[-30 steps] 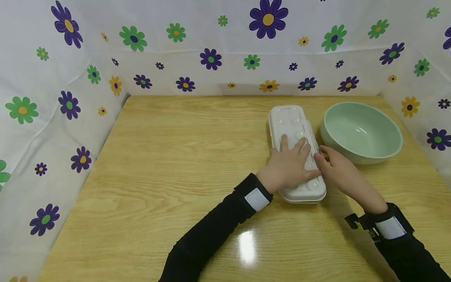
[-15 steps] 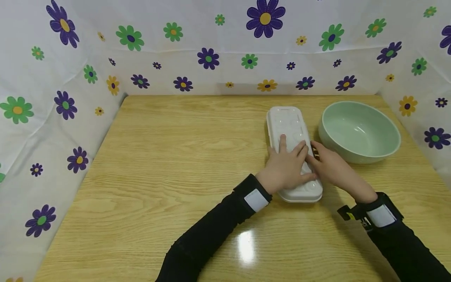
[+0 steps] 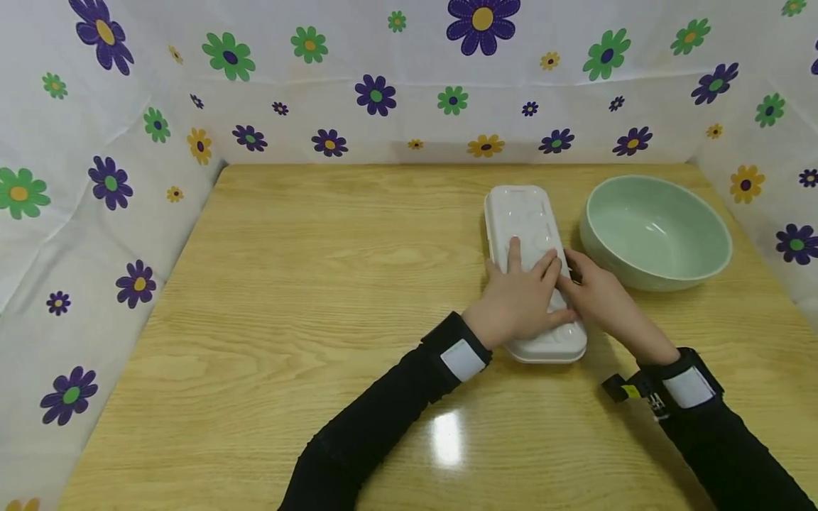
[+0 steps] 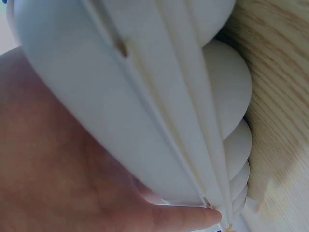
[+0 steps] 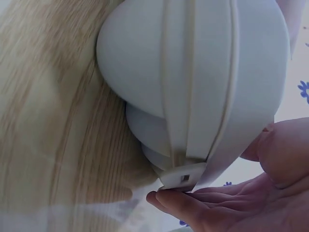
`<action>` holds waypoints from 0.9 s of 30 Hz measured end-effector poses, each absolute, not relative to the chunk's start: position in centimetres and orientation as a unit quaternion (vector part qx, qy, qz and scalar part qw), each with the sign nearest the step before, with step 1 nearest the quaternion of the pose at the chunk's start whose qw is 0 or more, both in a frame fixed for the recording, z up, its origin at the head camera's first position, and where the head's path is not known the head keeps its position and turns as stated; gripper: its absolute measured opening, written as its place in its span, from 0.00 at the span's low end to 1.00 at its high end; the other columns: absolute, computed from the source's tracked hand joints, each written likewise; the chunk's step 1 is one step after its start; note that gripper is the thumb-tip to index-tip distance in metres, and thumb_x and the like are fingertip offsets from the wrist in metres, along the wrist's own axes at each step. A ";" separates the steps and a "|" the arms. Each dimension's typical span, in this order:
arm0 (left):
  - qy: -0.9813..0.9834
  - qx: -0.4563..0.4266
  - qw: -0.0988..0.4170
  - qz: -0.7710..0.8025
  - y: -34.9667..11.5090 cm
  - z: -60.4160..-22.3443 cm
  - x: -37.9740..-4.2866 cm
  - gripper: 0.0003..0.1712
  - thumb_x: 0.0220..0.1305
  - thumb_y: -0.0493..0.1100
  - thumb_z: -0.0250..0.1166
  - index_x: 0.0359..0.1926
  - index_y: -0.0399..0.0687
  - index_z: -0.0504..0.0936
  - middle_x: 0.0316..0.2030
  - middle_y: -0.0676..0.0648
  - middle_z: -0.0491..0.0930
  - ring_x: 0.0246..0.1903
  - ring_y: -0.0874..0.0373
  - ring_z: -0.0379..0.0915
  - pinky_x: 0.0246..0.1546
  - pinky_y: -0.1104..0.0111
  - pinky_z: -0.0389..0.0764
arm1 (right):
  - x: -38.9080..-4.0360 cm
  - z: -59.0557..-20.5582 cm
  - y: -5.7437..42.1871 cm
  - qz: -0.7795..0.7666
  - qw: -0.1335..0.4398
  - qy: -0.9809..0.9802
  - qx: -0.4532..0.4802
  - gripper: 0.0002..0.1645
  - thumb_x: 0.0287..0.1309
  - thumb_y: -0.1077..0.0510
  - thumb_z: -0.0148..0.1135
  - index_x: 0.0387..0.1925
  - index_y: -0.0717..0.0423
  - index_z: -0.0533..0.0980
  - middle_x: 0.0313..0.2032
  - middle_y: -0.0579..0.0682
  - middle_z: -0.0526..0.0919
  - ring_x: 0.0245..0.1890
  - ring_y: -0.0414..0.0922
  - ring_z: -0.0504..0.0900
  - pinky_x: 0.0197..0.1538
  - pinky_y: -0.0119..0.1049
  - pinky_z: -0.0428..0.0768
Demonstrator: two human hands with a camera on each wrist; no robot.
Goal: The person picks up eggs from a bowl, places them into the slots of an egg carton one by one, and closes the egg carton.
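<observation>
A white plastic egg box [image 3: 520, 206] with a lid lies lengthwise on the wooden table. Rounded egg cups [image 5: 133, 53] bulge under its rim in the right wrist view. My left hand [image 3: 517, 305] lies spread over the lid, fingers straight, and presses on it. In the left wrist view a left finger [image 4: 186, 217] reaches along the box's edge. My right hand [image 3: 597, 294] is at the box's right side. Its fingertips touch a slotted latch flap [image 5: 185, 177] there, with the thumb [image 5: 285, 150] up beside the lid.
A pale green bowl [image 3: 658, 234] stands close to the right of the egg box, just beyond my right hand. White flowered cloth [image 3: 287, 57] walls the table [image 3: 287, 284] at the back and both sides.
My right hand has moved slightly left, against the box. A flap that stuck out along the box's right side now lies down against it. The left hand stays on the lid.
</observation>
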State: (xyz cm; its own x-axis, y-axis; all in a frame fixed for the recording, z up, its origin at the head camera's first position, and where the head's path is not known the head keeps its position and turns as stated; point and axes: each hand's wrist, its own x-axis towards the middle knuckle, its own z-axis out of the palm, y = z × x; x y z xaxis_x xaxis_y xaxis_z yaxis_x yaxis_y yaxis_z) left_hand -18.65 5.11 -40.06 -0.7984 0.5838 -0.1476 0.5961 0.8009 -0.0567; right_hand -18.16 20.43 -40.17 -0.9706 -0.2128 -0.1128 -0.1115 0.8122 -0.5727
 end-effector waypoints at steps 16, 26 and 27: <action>0.947 0.312 0.071 -0.039 4.7 -39.9 -18.3 0.49 0.58 0.78 0.29 0.72 0.56 0.37 0.72 0.56 0.36 0.65 0.33 0.25 0.55 0.38 0.57 | -17.9 -40.3 20.5 -0.343 0.112 0.930 -0.073 0.44 0.66 0.39 0.40 0.68 0.65 0.43 0.65 0.68 0.55 0.63 0.60 0.57 0.61 0.56 0.60; 0.945 0.315 0.074 -0.046 4.8 -40.0 -18.6 0.49 0.58 0.78 0.29 0.72 0.58 0.36 0.71 0.58 0.35 0.66 0.34 0.24 0.56 0.39 0.57 | -17.7 -40.4 20.4 -0.334 0.110 0.934 -0.063 0.44 0.66 0.36 0.38 0.69 0.63 0.43 0.65 0.68 0.56 0.63 0.60 0.56 0.61 0.57 0.60; 0.945 0.316 0.076 -0.044 4.7 -40.1 -18.8 0.48 0.58 0.78 0.30 0.72 0.58 0.36 0.71 0.58 0.36 0.66 0.35 0.24 0.56 0.39 0.57 | -17.7 -40.4 20.3 -0.336 0.109 0.933 -0.064 0.44 0.66 0.37 0.38 0.69 0.63 0.43 0.64 0.68 0.56 0.63 0.60 0.57 0.60 0.57 0.60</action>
